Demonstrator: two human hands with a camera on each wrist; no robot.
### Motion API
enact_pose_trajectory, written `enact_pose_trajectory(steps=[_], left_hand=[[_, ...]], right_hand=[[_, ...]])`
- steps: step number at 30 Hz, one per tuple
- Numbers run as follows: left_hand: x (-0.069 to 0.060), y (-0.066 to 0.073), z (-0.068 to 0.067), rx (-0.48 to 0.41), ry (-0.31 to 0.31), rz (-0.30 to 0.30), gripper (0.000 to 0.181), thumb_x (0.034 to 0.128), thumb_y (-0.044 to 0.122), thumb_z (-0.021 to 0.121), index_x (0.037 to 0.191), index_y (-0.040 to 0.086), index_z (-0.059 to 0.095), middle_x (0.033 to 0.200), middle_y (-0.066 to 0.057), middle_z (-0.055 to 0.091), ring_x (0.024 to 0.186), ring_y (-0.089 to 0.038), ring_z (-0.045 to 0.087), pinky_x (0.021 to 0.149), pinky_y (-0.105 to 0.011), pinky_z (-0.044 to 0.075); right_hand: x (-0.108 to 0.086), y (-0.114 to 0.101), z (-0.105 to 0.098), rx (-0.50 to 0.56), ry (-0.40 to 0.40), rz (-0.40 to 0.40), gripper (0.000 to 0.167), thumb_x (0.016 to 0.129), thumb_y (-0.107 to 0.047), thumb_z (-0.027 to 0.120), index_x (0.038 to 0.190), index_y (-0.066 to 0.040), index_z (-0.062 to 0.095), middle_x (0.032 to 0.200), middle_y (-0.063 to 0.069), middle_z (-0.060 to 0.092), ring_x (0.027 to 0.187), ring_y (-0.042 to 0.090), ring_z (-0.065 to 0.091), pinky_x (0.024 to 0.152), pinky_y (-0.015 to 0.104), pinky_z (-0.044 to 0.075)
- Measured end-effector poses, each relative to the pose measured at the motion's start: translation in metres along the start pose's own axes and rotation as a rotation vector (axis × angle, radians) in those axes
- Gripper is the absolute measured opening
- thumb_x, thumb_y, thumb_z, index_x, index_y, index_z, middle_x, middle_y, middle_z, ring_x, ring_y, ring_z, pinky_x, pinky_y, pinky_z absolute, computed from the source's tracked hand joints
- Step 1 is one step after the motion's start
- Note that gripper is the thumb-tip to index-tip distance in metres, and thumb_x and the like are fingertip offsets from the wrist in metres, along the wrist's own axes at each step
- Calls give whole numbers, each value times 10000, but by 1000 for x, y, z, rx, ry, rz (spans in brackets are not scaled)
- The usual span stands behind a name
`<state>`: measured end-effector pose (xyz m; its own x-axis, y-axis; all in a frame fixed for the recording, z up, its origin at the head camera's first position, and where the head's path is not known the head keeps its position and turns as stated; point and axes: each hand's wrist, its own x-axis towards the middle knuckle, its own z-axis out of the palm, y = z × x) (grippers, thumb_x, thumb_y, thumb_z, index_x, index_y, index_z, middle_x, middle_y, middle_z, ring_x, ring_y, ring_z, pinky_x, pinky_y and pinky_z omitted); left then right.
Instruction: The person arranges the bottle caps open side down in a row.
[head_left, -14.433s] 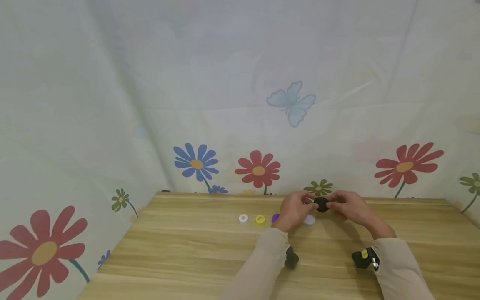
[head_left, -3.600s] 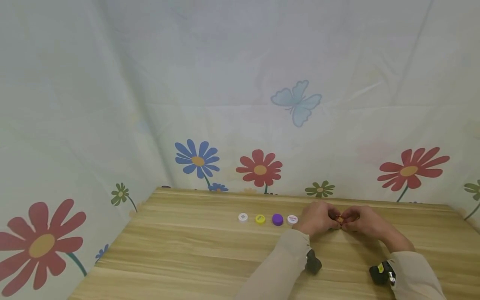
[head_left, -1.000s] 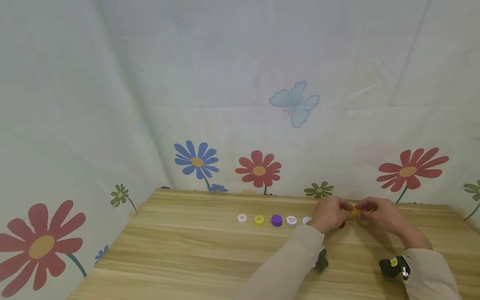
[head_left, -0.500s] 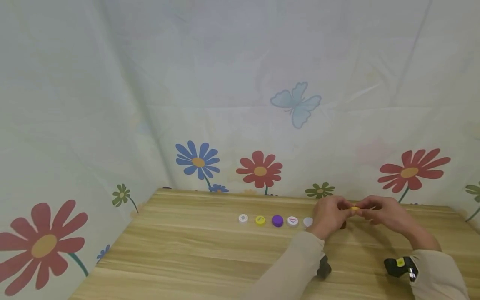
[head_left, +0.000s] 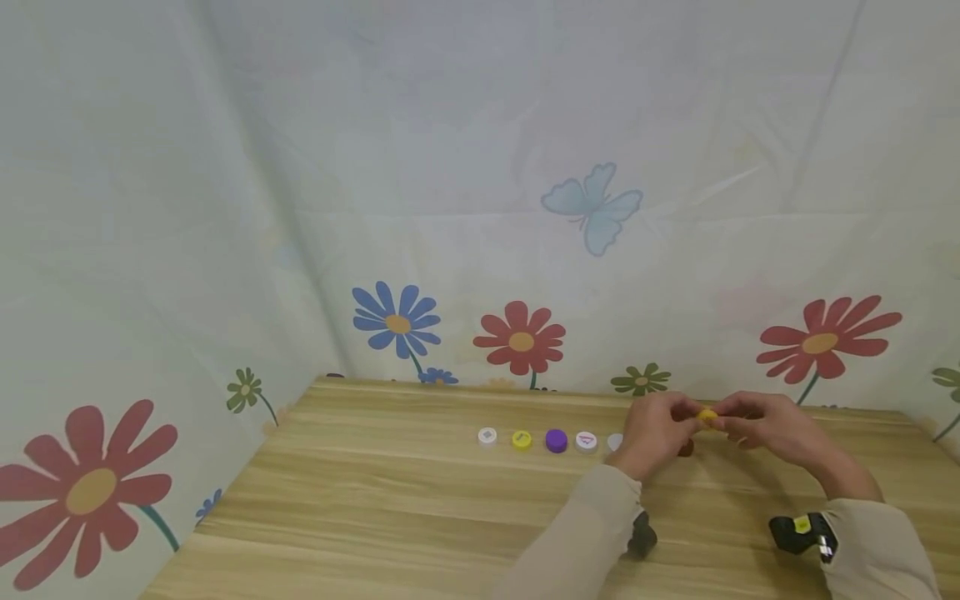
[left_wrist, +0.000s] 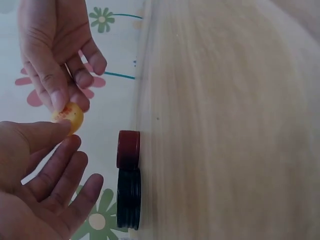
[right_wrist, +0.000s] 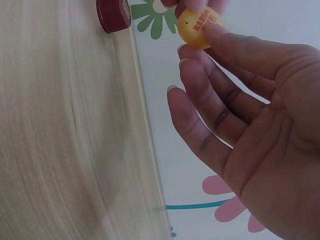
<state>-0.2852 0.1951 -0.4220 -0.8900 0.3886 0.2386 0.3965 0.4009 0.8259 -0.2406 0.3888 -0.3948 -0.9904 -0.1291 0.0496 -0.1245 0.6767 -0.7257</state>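
Observation:
Both hands pinch one orange-yellow bottle cap (head_left: 707,415) above the table's back edge. My left hand (head_left: 654,429) grips its left side and my right hand (head_left: 776,429) its right side, thumbs in front. Red printing shows on the cap (right_wrist: 201,24) in the right wrist view. Behind my left hand, a dark red cap (left_wrist: 128,150) stands on the table beside a black cap (left_wrist: 129,199); my left hand mostly hides both in the head view. Further left runs a row: a white cap (head_left: 487,437), yellow cap (head_left: 521,439), purple cap (head_left: 556,441), printed white cap (head_left: 587,442) and pale cap (head_left: 616,442).
The wooden table (head_left: 390,517) ends at the back against a hanging cloth (head_left: 450,208) printed with flowers and a butterfly. A black wrist camera (head_left: 801,533) sits on the right forearm, another camera (head_left: 642,535) on the left.
Long before, the hands held a black cap, then a reddish one; these stand in the row now. Over the last second the orange-yellow cap stays pinched between both hands, its face tilting slightly.

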Motion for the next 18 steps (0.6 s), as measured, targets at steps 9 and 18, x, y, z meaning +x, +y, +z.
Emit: enact_pose_trajectory(steps=[9, 18], left_hand=[[3, -6, -2, 70, -27, 109, 272, 905, 82, 846, 1144, 208, 820, 859, 144, 738, 649, 81, 602, 638, -81, 461], [4, -6, -2, 194, -25, 134, 288, 885, 167, 891, 1153, 249, 825, 821, 198, 712, 641, 148, 509, 646, -62, 406]], right_hand=[[0, -1, 1, 0, 2, 11, 329, 1087, -184, 639, 1244, 104, 656, 1084, 143, 716, 922, 292, 672, 788, 386, 629], [-2, 1, 1, 32, 0, -16, 314, 1069, -130, 651, 1263, 116, 639, 1086, 174, 737, 920, 321, 711, 782, 409, 636]])
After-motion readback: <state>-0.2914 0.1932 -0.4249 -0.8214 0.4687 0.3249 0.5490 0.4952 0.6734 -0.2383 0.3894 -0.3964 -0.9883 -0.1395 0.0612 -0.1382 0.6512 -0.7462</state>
